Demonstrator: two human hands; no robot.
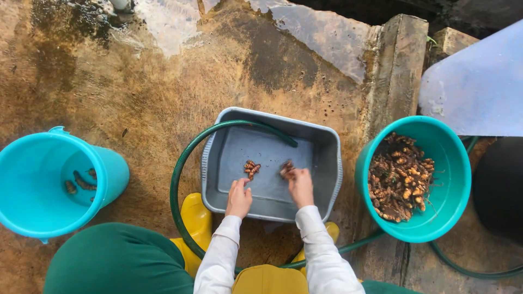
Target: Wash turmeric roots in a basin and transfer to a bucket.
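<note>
- Reaching into a grey tub (327,163) on wet ground, both hands sit over its floor.
- L hand (238,198): fingers loosely curled, tips just short of a small root clump (251,169); not gripping it, can't tell if touching.
- R hand (300,187): fingers bent down onto a second root piece (286,168), partly covering it; looks pinched, but grip itself hidden under fingers.
- Green hose (180,174) loops over tub's back rim, end lying inside; the rest runs under the arms, out of frame at right.
- Teal bucket (455,179), right of tub: heaped w/ roots, soil-coloured, details hard to read.
- Blue bucket (32,179), far left, tilted: a few root bits at bottom, blurry.
- Yellow boots (197,218) mostly hidden by tub & sleeves.
- Pale sheet top right, cut off by frame edge.
</note>
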